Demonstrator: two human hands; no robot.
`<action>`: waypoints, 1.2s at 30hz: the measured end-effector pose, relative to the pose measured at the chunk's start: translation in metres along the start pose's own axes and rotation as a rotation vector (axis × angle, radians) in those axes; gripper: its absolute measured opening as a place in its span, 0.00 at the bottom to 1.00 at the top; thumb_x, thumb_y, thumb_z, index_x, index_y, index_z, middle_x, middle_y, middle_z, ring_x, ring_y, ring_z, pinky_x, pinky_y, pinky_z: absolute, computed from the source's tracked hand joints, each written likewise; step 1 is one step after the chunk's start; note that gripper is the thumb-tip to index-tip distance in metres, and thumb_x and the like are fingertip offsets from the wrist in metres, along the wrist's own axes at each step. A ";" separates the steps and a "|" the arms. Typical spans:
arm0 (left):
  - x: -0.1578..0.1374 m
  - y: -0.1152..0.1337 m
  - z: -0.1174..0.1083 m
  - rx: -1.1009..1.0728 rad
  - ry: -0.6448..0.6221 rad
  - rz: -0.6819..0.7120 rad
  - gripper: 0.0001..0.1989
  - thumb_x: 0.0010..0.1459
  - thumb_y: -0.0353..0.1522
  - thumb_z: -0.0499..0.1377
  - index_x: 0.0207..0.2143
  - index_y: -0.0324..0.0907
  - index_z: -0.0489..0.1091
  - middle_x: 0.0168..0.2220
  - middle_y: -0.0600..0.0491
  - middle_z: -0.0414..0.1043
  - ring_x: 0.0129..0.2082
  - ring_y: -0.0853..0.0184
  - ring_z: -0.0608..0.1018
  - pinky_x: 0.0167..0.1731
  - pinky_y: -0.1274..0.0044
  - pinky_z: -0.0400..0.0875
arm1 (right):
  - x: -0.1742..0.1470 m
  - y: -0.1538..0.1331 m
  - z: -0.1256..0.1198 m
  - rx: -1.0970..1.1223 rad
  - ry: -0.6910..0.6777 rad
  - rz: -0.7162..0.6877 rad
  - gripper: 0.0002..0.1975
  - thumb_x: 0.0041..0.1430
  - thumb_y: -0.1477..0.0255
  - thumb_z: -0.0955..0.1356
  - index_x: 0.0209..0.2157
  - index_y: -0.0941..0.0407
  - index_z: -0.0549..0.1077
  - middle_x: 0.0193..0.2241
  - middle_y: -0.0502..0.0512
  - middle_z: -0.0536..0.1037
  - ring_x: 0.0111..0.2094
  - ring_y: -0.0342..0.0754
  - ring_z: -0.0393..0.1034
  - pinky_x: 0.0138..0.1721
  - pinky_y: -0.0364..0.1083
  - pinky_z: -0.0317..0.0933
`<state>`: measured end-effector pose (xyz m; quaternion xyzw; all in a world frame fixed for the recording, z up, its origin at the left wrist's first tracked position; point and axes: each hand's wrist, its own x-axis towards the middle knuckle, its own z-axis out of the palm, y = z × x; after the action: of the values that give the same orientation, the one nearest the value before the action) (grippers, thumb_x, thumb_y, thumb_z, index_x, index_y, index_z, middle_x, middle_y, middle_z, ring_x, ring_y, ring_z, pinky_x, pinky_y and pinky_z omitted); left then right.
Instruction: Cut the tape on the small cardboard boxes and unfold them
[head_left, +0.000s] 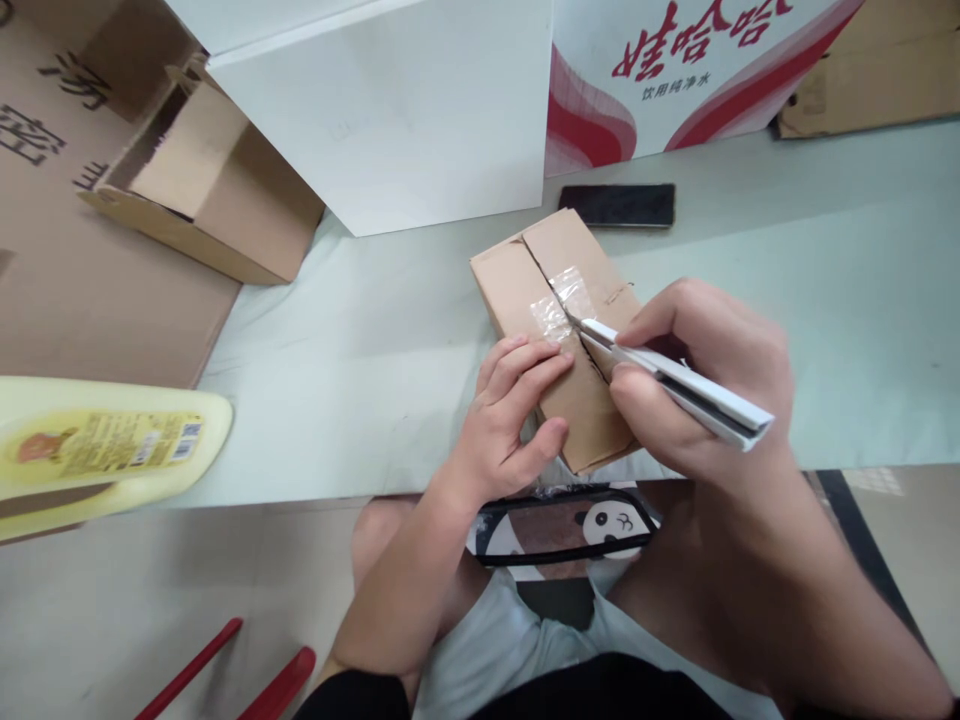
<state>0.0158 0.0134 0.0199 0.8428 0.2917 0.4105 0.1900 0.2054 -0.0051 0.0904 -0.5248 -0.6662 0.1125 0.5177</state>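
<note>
A small brown cardboard box (592,420) lies at a slant on the table. Clear tape (571,292) spans the seam between its two flaps, and the tape looks split along that seam. My right hand (705,370) grips a white utility knife (697,393), its blade tip in the seam at the tape's lower edge. Resting on the near left part of the box is my left hand (506,420), fingers stretched out and thumb apart, holding nothing.
Beyond the box lie a black phone (619,205), a white box (390,120) and a red-and-white carton (697,80). An open cardboard box (225,180) stands at the left, with a yellow bottle (112,440) nearer. A panda-print pouch (555,535) sits below the table edge.
</note>
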 end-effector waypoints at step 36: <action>0.000 -0.001 -0.001 0.014 -0.008 0.013 0.24 0.72 0.43 0.50 0.66 0.46 0.64 0.60 0.45 0.72 0.64 0.57 0.70 0.69 0.60 0.60 | -0.005 0.003 -0.005 0.058 0.126 -0.060 0.06 0.42 0.76 0.65 0.20 0.52 0.62 0.15 0.48 0.62 0.17 0.44 0.52 0.18 0.47 0.44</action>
<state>0.0151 0.0140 0.0198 0.8477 0.2883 0.4061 0.1826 0.2106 -0.0097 0.0872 -0.4956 -0.6441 0.0831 0.5768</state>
